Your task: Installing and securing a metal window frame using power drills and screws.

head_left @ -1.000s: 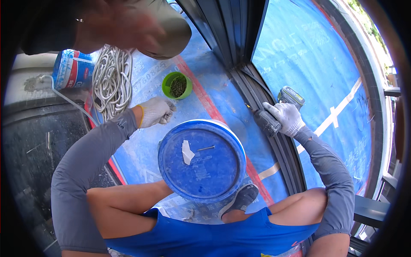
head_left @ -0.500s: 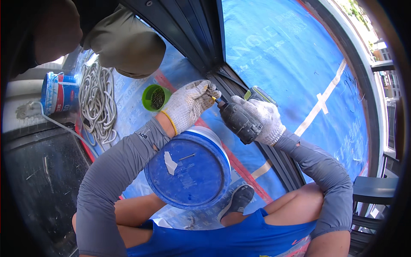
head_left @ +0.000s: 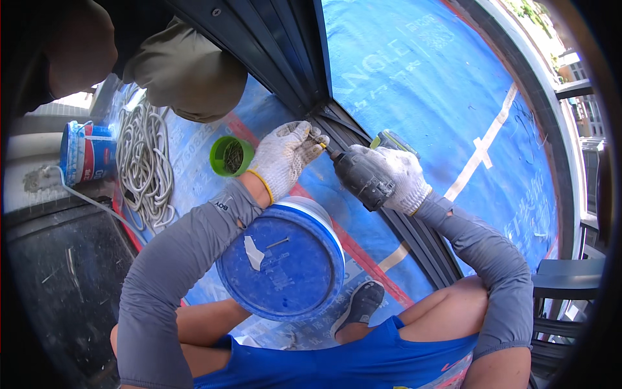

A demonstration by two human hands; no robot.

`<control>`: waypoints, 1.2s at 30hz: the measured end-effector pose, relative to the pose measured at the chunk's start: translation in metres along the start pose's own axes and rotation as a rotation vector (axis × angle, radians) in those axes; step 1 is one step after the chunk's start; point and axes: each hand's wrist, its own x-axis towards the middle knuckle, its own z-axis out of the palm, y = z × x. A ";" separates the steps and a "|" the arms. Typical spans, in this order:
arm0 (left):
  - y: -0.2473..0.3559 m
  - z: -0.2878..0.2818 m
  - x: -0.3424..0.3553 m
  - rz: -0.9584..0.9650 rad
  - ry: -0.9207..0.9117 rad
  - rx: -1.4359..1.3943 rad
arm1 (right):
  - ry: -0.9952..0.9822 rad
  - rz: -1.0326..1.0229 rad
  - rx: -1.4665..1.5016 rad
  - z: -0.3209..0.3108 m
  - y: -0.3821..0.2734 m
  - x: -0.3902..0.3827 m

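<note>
My right hand [head_left: 405, 180], in a white knit glove, grips a dark cordless impact driver [head_left: 363, 180] whose nose points up and left. At that nose, the gloved fingers of my left hand [head_left: 280, 157] are pinched around a bit with a yellow band [head_left: 323, 145]; whether a screw sits at its tip is hidden by the fingers. Beside my left wrist stands a green tub [head_left: 217, 159] with many screws inside. Below my hands is a bucket with a blue lid [head_left: 285, 285], bearing a loose screw [head_left: 278, 242] and a torn white scrap [head_left: 253, 253].
A black metal frame track [head_left: 414, 243] runs diagonally beside my right hand, over blue floor sheeting [head_left: 414, 71]. Coiled rope [head_left: 144, 162] and a blue-and-red bucket [head_left: 91, 152] lie left. Another person's khaki-clad knee [head_left: 207, 78] is close at upper left.
The view has shifted slightly. Both hands keep their hold near the driver's nose, with little visible movement between them.
</note>
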 end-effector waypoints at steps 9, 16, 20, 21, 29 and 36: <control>-0.018 -0.017 0.058 -0.040 0.057 0.030 | -0.142 0.037 -0.154 0.029 0.038 0.020; -0.019 -0.026 0.103 -0.065 0.060 0.060 | -0.106 0.108 -0.236 0.069 0.063 0.025; -0.020 -0.033 0.110 -0.028 0.081 0.060 | -0.084 0.087 -0.249 0.076 0.070 0.033; -0.020 -0.035 0.111 -0.021 0.098 0.055 | -0.074 0.075 -0.235 0.079 0.071 0.036; -0.024 -0.037 0.114 0.015 0.094 -0.034 | -0.034 0.054 -0.236 0.079 0.077 0.048; -0.031 -0.037 0.120 0.004 0.066 -0.042 | -0.060 0.014 -0.259 0.087 0.098 0.049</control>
